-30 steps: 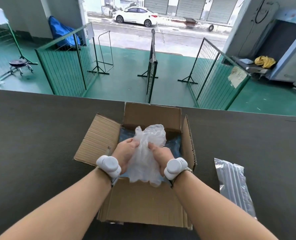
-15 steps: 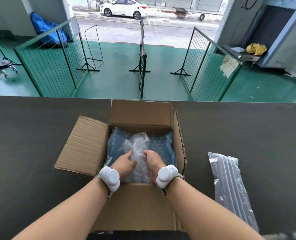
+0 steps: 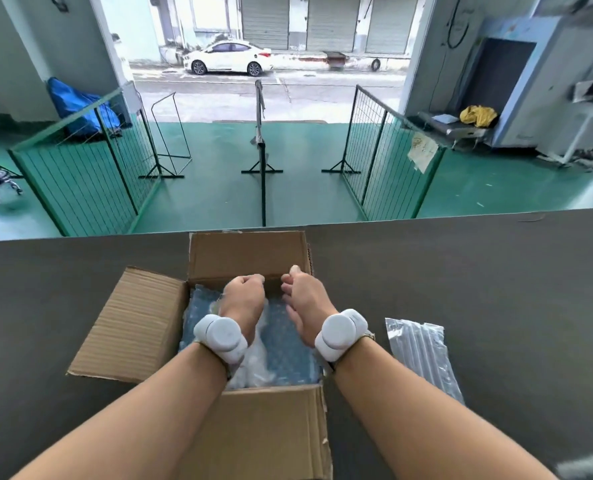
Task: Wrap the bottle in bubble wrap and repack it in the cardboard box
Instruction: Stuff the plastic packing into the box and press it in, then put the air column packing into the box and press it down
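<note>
Bubble-wrapped bundle (image 3: 253, 362), lifted a second ago, now lies in the cardboard box (image 3: 253, 434) beneath both wrists; left hand (image 3: 243, 299) and right hand (image 3: 305, 299), loosely curled and empty, reach the far flap (image 3: 246, 254), probably to close it.

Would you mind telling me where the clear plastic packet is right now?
In the head view, the clear plastic packet lies flat on the dark table, right of the cardboard box and beside the right forearm.

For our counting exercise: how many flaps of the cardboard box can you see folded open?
3: left flap lying outward, far flap standing upright, near flap toward the person. A right flap may be hidden.
</note>
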Available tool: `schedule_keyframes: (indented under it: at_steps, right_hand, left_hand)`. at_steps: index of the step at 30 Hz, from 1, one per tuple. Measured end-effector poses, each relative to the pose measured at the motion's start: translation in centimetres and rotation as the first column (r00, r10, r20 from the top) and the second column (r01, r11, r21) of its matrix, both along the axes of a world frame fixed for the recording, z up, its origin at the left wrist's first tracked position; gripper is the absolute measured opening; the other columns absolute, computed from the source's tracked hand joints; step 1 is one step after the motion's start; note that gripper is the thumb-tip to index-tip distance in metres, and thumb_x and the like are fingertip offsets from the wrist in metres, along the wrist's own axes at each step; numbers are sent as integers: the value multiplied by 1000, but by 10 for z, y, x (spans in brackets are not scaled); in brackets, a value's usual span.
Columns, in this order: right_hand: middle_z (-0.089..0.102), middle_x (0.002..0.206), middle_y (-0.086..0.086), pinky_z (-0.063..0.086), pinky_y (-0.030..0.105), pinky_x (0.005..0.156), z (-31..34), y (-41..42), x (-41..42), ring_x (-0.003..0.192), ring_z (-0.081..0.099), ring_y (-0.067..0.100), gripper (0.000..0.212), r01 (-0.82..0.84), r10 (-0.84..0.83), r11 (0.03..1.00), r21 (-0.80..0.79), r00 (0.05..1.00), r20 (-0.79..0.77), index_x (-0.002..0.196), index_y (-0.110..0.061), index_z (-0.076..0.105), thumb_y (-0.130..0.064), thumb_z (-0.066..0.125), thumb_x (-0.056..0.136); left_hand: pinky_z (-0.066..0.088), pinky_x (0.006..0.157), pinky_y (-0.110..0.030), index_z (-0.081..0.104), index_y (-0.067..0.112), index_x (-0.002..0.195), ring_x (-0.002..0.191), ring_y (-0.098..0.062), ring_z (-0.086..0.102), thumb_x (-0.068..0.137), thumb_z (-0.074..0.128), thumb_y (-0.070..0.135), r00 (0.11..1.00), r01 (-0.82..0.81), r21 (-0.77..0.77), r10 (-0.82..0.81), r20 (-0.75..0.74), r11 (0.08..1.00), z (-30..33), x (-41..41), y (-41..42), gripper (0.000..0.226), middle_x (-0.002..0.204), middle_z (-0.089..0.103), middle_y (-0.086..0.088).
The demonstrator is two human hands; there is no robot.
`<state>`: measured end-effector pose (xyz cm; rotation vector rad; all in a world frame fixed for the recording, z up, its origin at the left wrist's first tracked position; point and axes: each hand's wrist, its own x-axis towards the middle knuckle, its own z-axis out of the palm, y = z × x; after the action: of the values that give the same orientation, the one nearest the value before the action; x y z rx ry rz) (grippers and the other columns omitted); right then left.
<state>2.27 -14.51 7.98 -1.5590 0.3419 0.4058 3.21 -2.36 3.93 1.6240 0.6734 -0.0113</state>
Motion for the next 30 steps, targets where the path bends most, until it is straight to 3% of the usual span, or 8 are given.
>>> schedule_keyframes:
  at_steps: [3,9,13,16,18,23,26,30]
  right_hand:
    - [57,83,2,48,50,102,39,-49,-1,80,53,19,40,77,-85,986,146,995,49,106,-3,65,-28,34,108]
    - [59,100,6,47,37,83,52,-150,0,90,56,26,34,267,-279,957,113,954,112,90,-18,60,-30,34,108]
    - [60,103,6,47,36,79,44,-206,-7,88,57,24,31,356,-366,927,115,927,82,93,-18,61,-31,37,107]
    - [60,102,5,46,35,77,31,-246,-14,88,57,24,30,423,-429,899,112,903,39,92,-17,61,-31,39,106]
    - [60,99,5,46,36,77,15,-273,-21,87,56,24,29,469,-471,879,83,882,9,90,-16,60,-30,41,106]
    - [58,87,7,43,39,75,-35,-311,-35,76,54,24,29,513,-509,858,18,854,-104,83,-14,59,-29,44,103]
    - [56,82,8,42,38,74,-71,-331,-45,73,53,25,31,539,-533,842,-27,822,-200,81,-13,57,-31,43,103]
    - [56,79,8,43,39,78,-113,-342,-59,76,53,27,36,514,-495,857,-41,798,-342,81,-10,56,-34,43,104]
  left_hand:
    - [57,93,-55,74,22,85,97,-37,71,50,50,59,997,65,-5,-65,30,998,9,27,-41,57,98,77,-10]
    - [55,84,-47,74,15,95,91,-37,69,58,56,48,985,157,-77,-151,81,985,29,41,-137,53,85,75,-10]
    - [55,95,-50,69,21,83,103,-35,70,61,55,48,977,213,-88,-213,16,973,25,42,-194,38,98,76,-8]
    - [54,73,-31,63,16,73,73,-26,66,82,54,29,955,296,-95,-298,-3,950,38,21,-239,18,75,65,-3]
    - [44,59,-27,59,17,79,61,-17,54,88,52,21,915,398,-100,-402,-27,912,27,17,-269,12,76,58,-2]
    - [44,58,-28,54,19,73,57,-16,49,90,54,22,827,518,-93,-526,-197,850,-10,0,-300,18,89,58,-8]
    - [41,53,-23,59,17,69,45,-14,48,89,56,17,749,560,-131,-567,-344,818,-35,-14,-311,21,63,58,-3]
    - [38,66,-31,60,14,83,66,-21,48,91,51,20,720,492,-175,-511,-470,853,-61,-25,-314,13,68,50,-6]
